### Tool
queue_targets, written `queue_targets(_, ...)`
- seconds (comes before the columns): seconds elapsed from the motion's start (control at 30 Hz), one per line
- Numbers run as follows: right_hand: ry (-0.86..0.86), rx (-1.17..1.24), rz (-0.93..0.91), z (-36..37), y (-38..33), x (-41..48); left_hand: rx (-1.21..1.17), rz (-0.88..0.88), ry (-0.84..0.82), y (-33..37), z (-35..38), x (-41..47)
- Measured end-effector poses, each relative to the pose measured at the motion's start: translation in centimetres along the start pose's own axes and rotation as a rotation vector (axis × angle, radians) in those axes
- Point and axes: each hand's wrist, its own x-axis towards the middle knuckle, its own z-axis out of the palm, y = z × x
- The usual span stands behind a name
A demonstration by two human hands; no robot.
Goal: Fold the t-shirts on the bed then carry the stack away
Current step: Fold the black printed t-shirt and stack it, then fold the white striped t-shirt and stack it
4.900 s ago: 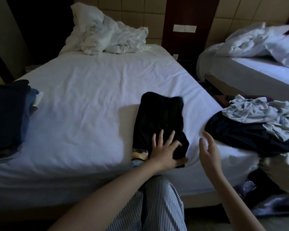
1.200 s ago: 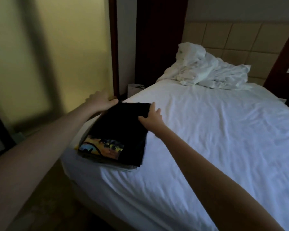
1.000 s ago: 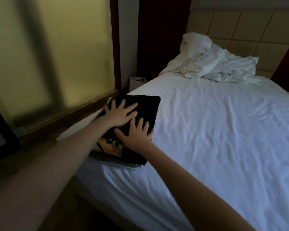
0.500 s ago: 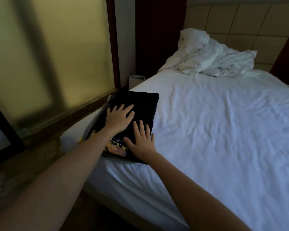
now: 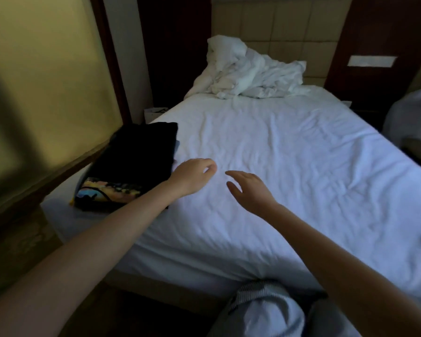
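Hovering over the white sheet in the middle of the frame, both hands are empty and holding nothing. The left hand (image 5: 192,177) is sitting just right of the stack of folded t-shirts (image 5: 131,166), its fingers loosely curled with the thumb near the fingertips, and its forearm is crossing the stack's lower right corner. The right hand (image 5: 249,190) is lying a little further right, well clear of the stack, palm turned inward and fingers relaxed and spread, close to the sheet; whether either hand is touching the sheet I cannot tell.

The stack is resting at the left edge of the bed (image 5: 289,154), in the left-centre of the frame. Its top shirt is showing black with a colourful printed panel at the near end, and a sliver of lighter blue fabric is peeking out along the stack's right side.

A crumpled white duvet (image 5: 250,76) is lying heaped at the head of the bed, in the upper centre, against a tan padded headboard (image 5: 277,27). A frosted yellowish panel (image 5: 46,81) is filling the upper left. Striped trousers (image 5: 260,312) are showing at the bottom centre, against the bed's near edge.
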Motion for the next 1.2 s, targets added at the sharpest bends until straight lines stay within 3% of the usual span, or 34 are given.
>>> queue_targets(0.3, 0.272, -0.077, 0.290, -7.9, 11.3, -13.6, -0.082, 0.236, -0.175, 15.3, 10.7, 1.7)
queue_targets(0.4, 0.293, -0.139, 0.386, -10.4, 14.7, -18.2, -0.167, 0.305, -0.229, 21.1, 14.9, 2.2)
queue_targets(0.57, 0.365, -0.237, 0.566, -12.5, 20.0, -26.1, -0.248, 0.436, -0.191, 29.4, 21.3, 2.1)
queue_targets(0.8, 0.423, -0.280, 0.843, -15.5, 25.9, -32.2, -0.204, 0.480, -0.016, 32.3, 26.5, 3.5)
queue_targets(1.07, 0.498, -0.269, 0.930, -18.3, 32.1, -29.6, -0.297, 0.487, 0.048, 31.9, 29.7, 5.8)
queue_targets(1.2, 0.416, -0.284, 1.034, -17.6, 35.7, -27.5, -0.382, 0.448, 0.075, 31.8, 30.3, 6.7)
